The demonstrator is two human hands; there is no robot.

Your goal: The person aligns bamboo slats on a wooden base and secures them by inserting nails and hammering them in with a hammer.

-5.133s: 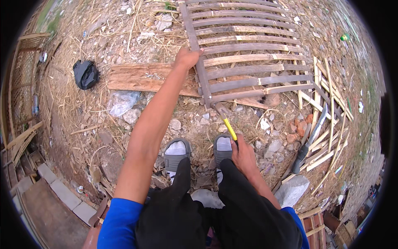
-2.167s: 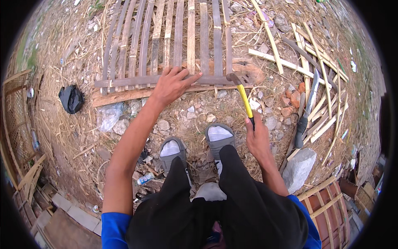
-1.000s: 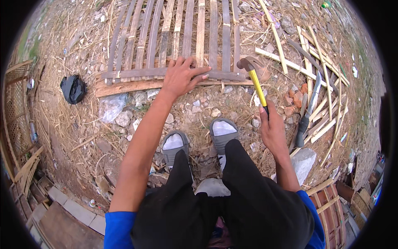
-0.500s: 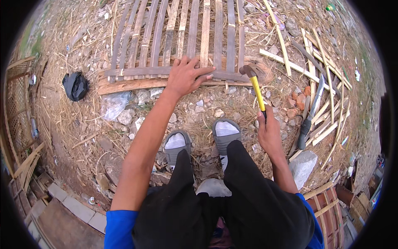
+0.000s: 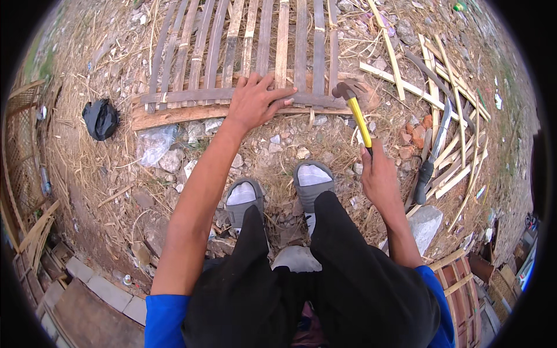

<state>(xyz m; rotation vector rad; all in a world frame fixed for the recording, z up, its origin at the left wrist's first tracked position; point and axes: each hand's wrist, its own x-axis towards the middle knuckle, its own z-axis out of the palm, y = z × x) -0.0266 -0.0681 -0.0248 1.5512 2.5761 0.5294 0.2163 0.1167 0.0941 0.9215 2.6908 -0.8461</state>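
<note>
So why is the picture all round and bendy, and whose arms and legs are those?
The camera sits on a person's head and looks down, so you see their own arms, legs and sandalled feet. Its very wide lens bends straight edges near the rim. The left hand lies flat on a panel of bamboo slats nailed to wooden crossbars, which lies on stony, straw-strewn ground. The right hand has a closed grip on a hammer with a yellow handle; its head is by the panel's near right corner. To the right lie loose bamboo strips and a long knife with a dark handle. To the left sits a crumpled black bag.
</note>
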